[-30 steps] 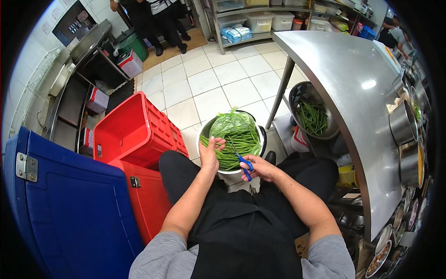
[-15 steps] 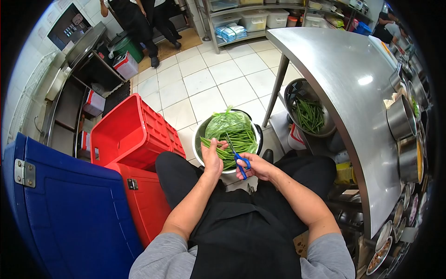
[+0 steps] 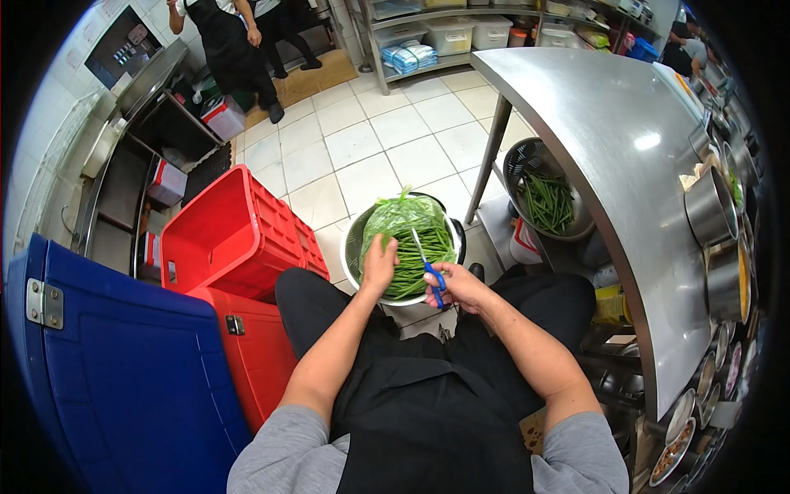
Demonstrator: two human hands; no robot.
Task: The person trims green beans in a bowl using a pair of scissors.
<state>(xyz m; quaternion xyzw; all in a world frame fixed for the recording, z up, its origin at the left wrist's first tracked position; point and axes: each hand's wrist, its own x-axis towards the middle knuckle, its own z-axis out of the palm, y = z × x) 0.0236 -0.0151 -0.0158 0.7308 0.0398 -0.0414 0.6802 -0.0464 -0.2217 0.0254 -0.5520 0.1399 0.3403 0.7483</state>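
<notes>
You're curling your right hand round blue scissors; your left hand, pinch unclear, is nearing green beans. Slipping blades could be nicking it.

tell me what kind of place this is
Most likely a restaurant or other commercial kitchen: a long stainless steel table, metal pots beside it, and shelving stacked with lidded tubs. The bowl of green beans between the person's knees fits too.
</notes>
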